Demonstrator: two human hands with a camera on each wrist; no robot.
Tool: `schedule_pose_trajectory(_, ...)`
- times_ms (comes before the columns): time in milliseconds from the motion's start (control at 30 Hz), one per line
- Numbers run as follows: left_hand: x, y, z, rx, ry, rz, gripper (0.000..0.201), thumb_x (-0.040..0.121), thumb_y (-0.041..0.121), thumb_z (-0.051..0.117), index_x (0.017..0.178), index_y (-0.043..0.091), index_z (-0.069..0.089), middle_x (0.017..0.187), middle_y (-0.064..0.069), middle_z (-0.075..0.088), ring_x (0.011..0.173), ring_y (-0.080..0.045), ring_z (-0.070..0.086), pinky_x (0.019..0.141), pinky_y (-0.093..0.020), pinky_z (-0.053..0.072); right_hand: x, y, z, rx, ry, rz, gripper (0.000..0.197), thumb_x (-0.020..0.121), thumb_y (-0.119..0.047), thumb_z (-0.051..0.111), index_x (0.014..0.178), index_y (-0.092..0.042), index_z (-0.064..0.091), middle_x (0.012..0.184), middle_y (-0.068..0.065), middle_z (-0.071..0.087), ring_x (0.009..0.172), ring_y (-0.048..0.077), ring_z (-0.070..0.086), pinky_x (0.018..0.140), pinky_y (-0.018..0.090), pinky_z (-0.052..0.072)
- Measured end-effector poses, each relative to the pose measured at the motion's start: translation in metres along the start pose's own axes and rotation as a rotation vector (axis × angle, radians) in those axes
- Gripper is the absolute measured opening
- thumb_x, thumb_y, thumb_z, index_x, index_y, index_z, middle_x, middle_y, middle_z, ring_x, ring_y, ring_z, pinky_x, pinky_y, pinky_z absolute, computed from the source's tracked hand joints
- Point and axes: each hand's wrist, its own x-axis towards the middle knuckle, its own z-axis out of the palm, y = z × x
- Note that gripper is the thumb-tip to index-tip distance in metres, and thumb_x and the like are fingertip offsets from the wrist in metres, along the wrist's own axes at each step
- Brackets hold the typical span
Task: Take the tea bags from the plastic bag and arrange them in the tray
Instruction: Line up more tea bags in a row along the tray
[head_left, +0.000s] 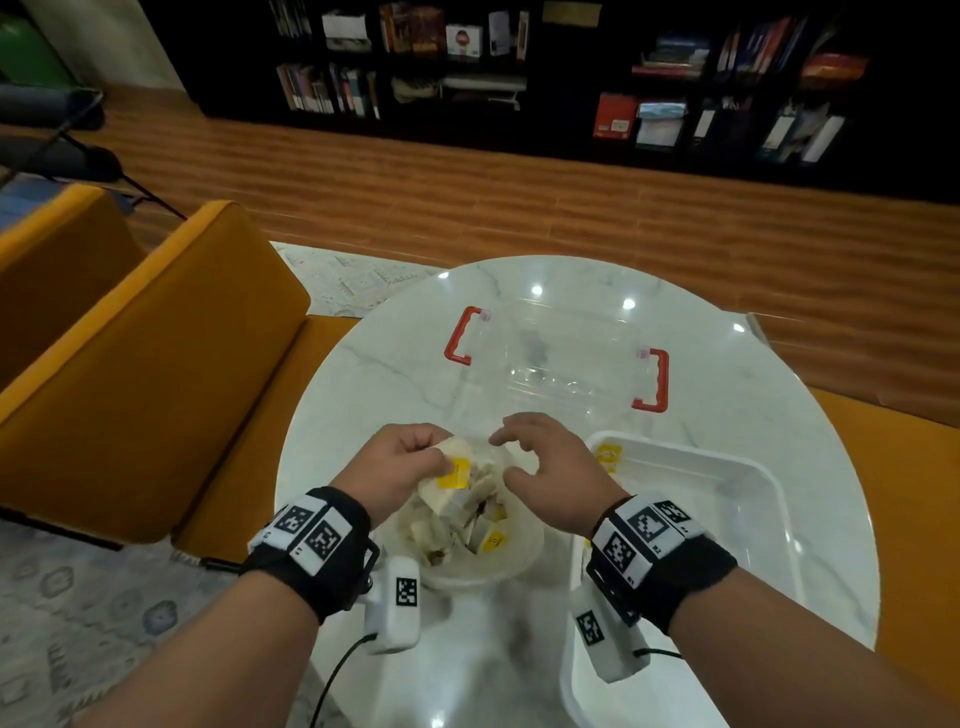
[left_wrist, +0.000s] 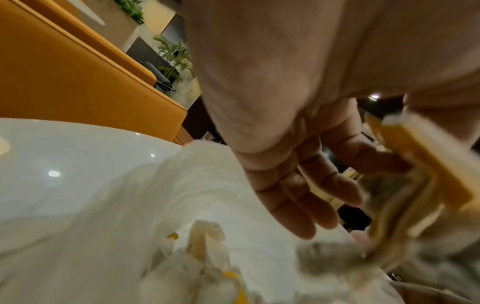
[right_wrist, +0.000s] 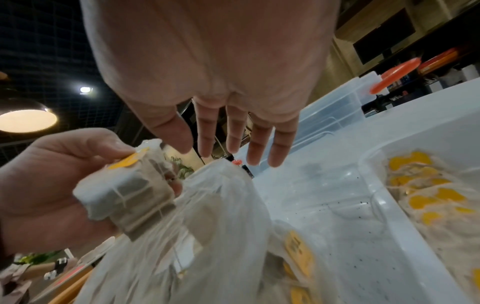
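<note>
A clear plastic bag (head_left: 467, 540) holding several tea bags with yellow tags lies on the round marble table (head_left: 363, 374) in front of me. My left hand (head_left: 431, 460) pinches a small stack of tea bags (head_left: 452, 470) just above the bag's mouth. In the right wrist view that stack of tea bags (right_wrist: 124, 195) sits between the thumb and fingers. My right hand (head_left: 504, 457) hovers over the bag with fingers (right_wrist: 233, 139) straight and spread, holding nothing. The white tray (head_left: 727, 519) stands to the right, with tea bags in its far left corner (head_left: 608, 454).
A clear storage box (head_left: 556, 358) with red handles stands behind the bag at mid table. An orange sofa (head_left: 156, 364) borders the table on the left. A dark bookshelf (head_left: 519, 62) stands across the wooden floor. The tray reaches the table's near right edge.
</note>
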Motion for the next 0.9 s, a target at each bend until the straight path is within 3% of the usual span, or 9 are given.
schedule_pose_trajectory(133,0.000,0.004,0.003,-0.333,-0.044,0.025,0.036,0.049,0.009,0.059,0.079,-0.007,0.071,0.092,-0.033,0.064,0.083,-0.038,0.061,0.078,-0.041,0.053,-0.003,-0.004,-0.004,0.045,0.059,-0.019,0.030,0.087,-0.020,0.060,0.115,-0.029,0.059,0.122,-0.011,0.049,0.100,0.007,0.053,0.076,0.010,0.037)
schedule_pose_trajectory(233,-0.001,0.009,0.004,-0.575,-0.103,0.001,0.040,0.038,0.013,0.069,0.072,-0.007,0.069,0.088,-0.031,0.066,0.089,-0.045,0.064,0.087,-0.051,0.053,-0.005,-0.004,-0.005,0.045,0.083,-0.024,0.027,0.089,-0.021,0.059,0.114,-0.031,0.059,0.118,-0.013,0.051,0.096,0.004,0.055,0.075,0.008,0.037)
schedule_pose_trajectory(333,-0.004,0.015,0.009,-0.726,-0.093,-0.027,0.019,0.045,0.008,0.068,0.060,0.002,0.059,0.081,-0.025,0.065,0.079,-0.045,0.065,0.082,-0.058,0.055,-0.006,-0.007,-0.006,0.078,0.131,-0.045,0.026,0.089,-0.021,0.059,0.112,-0.032,0.060,0.115,-0.014,0.054,0.092,0.002,0.055,0.077,0.010,0.039)
schedule_pose_trajectory(400,-0.006,0.018,0.013,-0.773,-0.048,-0.086,0.007,0.060,0.003,0.052,0.067,0.004,0.053,0.077,-0.025,0.063,0.070,-0.042,0.064,0.073,-0.053,0.058,-0.007,-0.012,-0.005,0.120,0.179,-0.093,0.026,0.087,-0.019,0.062,0.109,-0.032,0.061,0.110,-0.015,0.057,0.088,0.003,0.056,0.078,0.012,0.041)
schedule_pose_trajectory(467,-0.007,0.015,0.018,-0.787,-0.018,-0.153,0.012,0.071,0.001,0.045,0.080,0.005,0.051,0.077,-0.024,0.062,0.065,-0.039,0.062,0.068,-0.049,0.059,-0.007,-0.016,-0.003,0.134,0.212,-0.161,0.024,0.084,-0.016,0.064,0.103,-0.031,0.064,0.100,-0.014,0.059,0.082,0.005,0.056,0.075,0.011,0.041)
schedule_pose_trajectory(600,-0.008,0.005,0.023,-0.777,0.046,-0.197,0.009,0.090,0.003,0.043,0.095,0.004,0.051,0.078,-0.022,0.063,0.065,-0.036,0.062,0.070,-0.047,0.059,-0.008,-0.018,0.003,0.044,0.167,-0.112,0.026,0.080,-0.014,0.063,0.102,-0.028,0.063,0.095,-0.013,0.057,0.080,0.007,0.055,0.073,0.016,0.042)
schedule_pose_trajectory(733,-0.010,0.012,0.021,-0.799,0.025,-0.148,0.007,0.087,0.004,0.048,0.093,0.003,0.051,0.080,-0.022,0.063,0.064,-0.034,0.063,0.064,-0.044,0.059,-0.010,-0.014,0.007,-0.028,-0.065,-0.037,0.047,0.078,-0.016,0.063,0.123,-0.027,0.057,0.116,-0.012,0.057,0.098,0.005,0.050,0.080,0.015,0.036)
schedule_pose_trajectory(833,-0.008,0.022,0.016,-0.795,0.024,-0.121,0.011,0.093,0.006,0.045,0.101,0.001,0.051,0.080,-0.020,0.065,0.064,-0.031,0.065,0.066,-0.043,0.060,-0.011,-0.019,0.006,-0.018,-0.096,-0.061,0.038,0.081,-0.018,0.063,0.119,-0.025,0.061,0.100,-0.022,0.056,0.086,-0.006,0.049,0.076,0.011,0.034)
schedule_pose_trajectory(900,-0.006,0.025,0.013,-0.804,0.024,-0.107,0.013,0.094,0.006,0.044,0.104,0.002,0.050,0.078,-0.019,0.065,0.064,-0.030,0.065,0.067,-0.043,0.060,-0.010,-0.020,0.006,-0.024,-0.081,-0.040,0.028,0.086,-0.023,0.063,0.115,-0.022,0.065,0.098,-0.019,0.057,0.084,-0.003,0.048,0.077,0.015,0.035)
